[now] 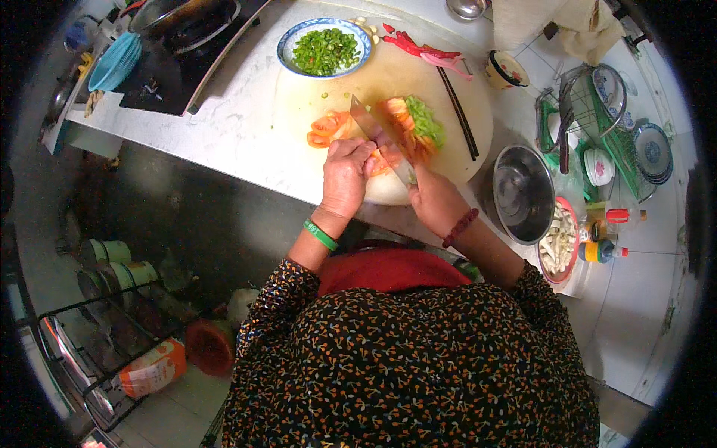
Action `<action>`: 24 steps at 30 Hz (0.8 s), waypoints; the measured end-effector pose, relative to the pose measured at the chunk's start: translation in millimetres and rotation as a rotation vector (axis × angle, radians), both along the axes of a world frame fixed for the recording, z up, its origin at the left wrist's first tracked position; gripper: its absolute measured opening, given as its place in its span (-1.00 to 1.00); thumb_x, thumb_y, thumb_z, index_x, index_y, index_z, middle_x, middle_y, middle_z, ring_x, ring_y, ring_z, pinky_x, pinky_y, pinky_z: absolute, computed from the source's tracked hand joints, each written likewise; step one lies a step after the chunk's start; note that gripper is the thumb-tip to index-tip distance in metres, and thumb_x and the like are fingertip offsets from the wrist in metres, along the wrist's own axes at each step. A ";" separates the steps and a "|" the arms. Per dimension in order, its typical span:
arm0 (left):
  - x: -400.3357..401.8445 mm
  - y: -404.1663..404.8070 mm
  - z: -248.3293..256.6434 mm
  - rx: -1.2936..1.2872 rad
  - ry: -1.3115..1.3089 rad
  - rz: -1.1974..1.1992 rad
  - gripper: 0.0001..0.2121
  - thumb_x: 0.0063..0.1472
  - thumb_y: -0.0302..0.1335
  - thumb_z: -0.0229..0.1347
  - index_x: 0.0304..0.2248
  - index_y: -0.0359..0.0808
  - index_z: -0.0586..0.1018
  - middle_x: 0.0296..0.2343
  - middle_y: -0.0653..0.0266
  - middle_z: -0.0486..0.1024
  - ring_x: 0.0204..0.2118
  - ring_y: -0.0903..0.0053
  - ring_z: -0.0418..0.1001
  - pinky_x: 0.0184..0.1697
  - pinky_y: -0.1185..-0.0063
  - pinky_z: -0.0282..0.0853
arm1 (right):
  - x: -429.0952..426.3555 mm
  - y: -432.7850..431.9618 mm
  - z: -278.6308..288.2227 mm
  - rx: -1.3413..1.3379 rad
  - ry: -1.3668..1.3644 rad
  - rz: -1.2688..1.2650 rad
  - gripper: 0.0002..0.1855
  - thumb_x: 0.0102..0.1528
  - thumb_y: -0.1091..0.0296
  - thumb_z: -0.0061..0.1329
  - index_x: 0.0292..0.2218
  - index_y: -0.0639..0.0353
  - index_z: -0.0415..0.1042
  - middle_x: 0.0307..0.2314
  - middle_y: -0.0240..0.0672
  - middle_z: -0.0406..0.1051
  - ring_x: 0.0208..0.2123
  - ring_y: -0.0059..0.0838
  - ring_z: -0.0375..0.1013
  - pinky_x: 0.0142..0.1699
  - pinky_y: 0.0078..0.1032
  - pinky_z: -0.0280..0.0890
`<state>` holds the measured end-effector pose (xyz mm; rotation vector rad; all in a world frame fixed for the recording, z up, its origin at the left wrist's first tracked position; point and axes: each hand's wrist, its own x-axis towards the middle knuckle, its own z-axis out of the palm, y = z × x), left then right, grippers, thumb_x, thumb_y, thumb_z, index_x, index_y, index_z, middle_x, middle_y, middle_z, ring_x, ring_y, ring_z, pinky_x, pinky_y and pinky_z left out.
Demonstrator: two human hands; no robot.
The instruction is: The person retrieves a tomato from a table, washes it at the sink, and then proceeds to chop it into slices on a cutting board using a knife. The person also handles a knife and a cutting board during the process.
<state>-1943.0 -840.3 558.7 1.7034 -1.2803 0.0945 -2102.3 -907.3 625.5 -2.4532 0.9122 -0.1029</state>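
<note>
My right hand (438, 197) is closed around the handle of a kitchen cleaver (386, 143), whose broad blade points up and left over a round cutting board (476, 120). Under the fingers of my left hand (348, 168), beside the blade, lie pieces of tomato; how firmly they are held is partly hidden. Tomato slices (325, 127) rest left of the blade. To its right is a pile of cut tomato (399, 112) against chopped green vegetable (424, 122). Black chopsticks (459, 117) lie on the board's right side.
A blue-rimmed bowl of chopped green peppers (325, 51), garlic cloves (367, 27) and red chili peppers (417, 47) are at the board's far edge. A steel basin (522, 193) stands right, near a tray of pale cut strips (559, 241). A pan (185, 19) sits on the stove at far left.
</note>
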 end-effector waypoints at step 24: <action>-6.5 -7.5 2.6 -0.007 -0.051 -0.017 -0.80 -0.22 -0.64 0.09 -0.48 -0.28 0.51 -0.50 0.23 0.40 -0.39 0.30 0.32 -0.34 0.47 0.31 | 6.8 -44.8 -35.5 -0.183 -0.240 -0.090 -0.72 0.03 0.32 -0.28 -0.28 0.34 0.27 -0.64 0.00 0.33 -0.59 0.00 0.35 -0.47 -0.26 0.25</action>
